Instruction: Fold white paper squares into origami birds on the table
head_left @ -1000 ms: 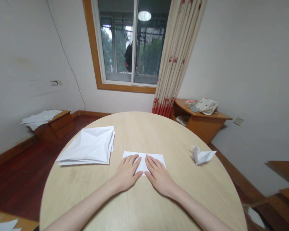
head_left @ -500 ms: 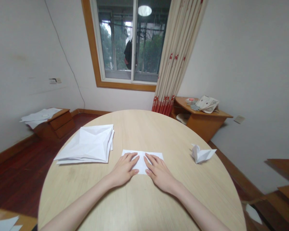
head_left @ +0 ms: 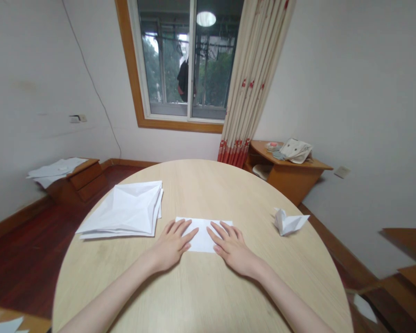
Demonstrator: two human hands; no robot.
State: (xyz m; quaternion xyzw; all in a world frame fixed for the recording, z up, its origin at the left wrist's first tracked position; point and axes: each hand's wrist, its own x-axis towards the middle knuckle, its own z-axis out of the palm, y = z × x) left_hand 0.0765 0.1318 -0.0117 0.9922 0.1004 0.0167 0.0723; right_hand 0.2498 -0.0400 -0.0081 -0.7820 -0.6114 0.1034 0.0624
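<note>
A white rectangular paper [head_left: 201, 237] lies flat near the middle of the round wooden table [head_left: 201, 291]. My left hand [head_left: 171, 243] rests on its left part, fingers spread and palm down. On its right part lies my right hand [head_left: 233, 247], also palm down with the fingers apart. Bare paper shows between the two hands, and the fingers cover parts of its left and right sides. Neither hand grips anything.
A stack of creased white paper sheets [head_left: 128, 210] lies on the table's left side. A folded white paper figure [head_left: 289, 223] stands at the right. Beyond the table are a low drawer cabinet [head_left: 86, 179] and a corner cabinet [head_left: 291, 178] with a bag on it.
Both hands have slid slightly outward, away from each other, so more of the paper shows between them. The view has shifted a little.
</note>
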